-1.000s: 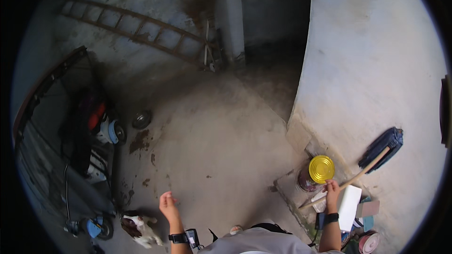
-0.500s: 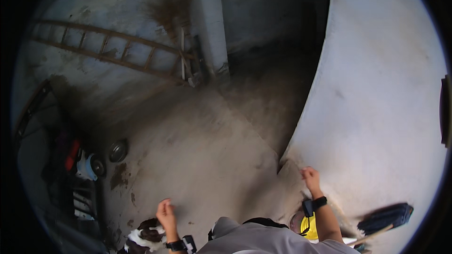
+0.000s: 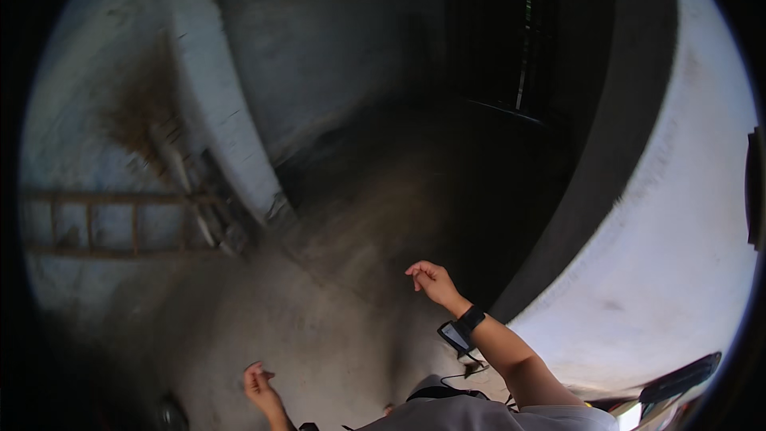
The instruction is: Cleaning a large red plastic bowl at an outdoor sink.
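My right hand point(image 3: 432, 279) reaches forward near the dark doorway, its fingers loosely bent and a little apart, with nothing visible in them. A black wristband with a small device point(image 3: 463, 327) sits on that wrist, and a thin dark cable shows below it. Lower and to the left, my left hand point(image 3: 261, 389) hangs above the concrete floor, its fingers half curled and apart. I see nothing held there. Neither hand touches any object.
A wooden ladder point(image 3: 112, 199) lies along the left wall by a broom point(image 3: 144, 124) and a pale pillar point(image 3: 227, 104). Ahead, the dark room has a door point(image 3: 503, 56) with light through its gaps. A white wall point(image 3: 678, 255) curves along the right; a dark object point(image 3: 681, 377) lies lower right.
My view has swung right and forward, toward the dark doorway. The ladder and pillar now sit further left. My right hand has come forward and inward; the black-and-white animal has left view.
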The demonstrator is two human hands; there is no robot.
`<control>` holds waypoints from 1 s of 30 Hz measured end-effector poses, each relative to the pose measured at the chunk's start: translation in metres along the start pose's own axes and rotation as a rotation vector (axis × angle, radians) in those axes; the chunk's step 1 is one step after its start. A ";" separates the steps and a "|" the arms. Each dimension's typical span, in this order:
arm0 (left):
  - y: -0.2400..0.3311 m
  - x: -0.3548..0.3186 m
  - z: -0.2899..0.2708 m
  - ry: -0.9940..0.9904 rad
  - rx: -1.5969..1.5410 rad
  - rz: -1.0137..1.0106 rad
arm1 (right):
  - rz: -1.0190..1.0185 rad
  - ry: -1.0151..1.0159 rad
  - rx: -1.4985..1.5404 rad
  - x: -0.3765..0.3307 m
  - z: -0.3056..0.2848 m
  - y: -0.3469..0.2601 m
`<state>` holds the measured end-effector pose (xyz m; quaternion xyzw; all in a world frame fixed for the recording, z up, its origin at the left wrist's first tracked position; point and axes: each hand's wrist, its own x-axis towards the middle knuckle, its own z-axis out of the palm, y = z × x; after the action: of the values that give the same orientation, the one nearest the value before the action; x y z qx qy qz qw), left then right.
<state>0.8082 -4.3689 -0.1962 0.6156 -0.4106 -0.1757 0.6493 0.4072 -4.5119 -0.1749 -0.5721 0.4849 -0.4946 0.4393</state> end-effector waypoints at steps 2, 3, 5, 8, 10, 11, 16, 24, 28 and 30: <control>0.008 0.047 0.085 -0.180 -0.047 0.046 | -0.034 0.055 0.121 0.055 -0.021 0.005; 0.009 0.064 0.124 -0.303 -0.022 0.069 | -0.011 0.093 0.134 0.080 -0.035 0.014; 0.005 0.100 0.192 -0.437 -0.001 0.104 | -0.044 0.148 0.148 0.135 -0.061 0.038; -0.005 0.139 0.269 -0.461 0.099 0.176 | -0.027 0.222 0.175 0.199 -0.110 0.072; -0.036 0.165 0.289 -0.358 0.115 0.060 | 0.002 0.288 0.244 0.248 -0.139 0.086; -0.039 0.174 0.298 -0.386 0.114 0.042 | 0.018 0.291 0.216 0.263 -0.160 0.086; -0.043 0.252 0.351 -0.291 0.520 0.020 | 0.034 0.368 0.019 0.367 -0.233 0.107; -0.069 0.393 0.618 -0.336 0.568 0.036 | 0.067 0.615 -0.120 0.474 -0.378 0.139; -0.050 0.425 0.822 -0.721 0.343 0.231 | 0.154 0.876 -0.114 0.487 -0.459 0.154; -0.086 0.425 0.950 -0.870 0.191 0.248 | 0.165 0.987 -0.092 0.492 -0.499 0.147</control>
<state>0.3754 -5.3187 -0.2325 0.4879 -0.7299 -0.3000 0.3732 -0.0852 -5.0309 -0.1883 -0.2486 0.6997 -0.6480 0.1695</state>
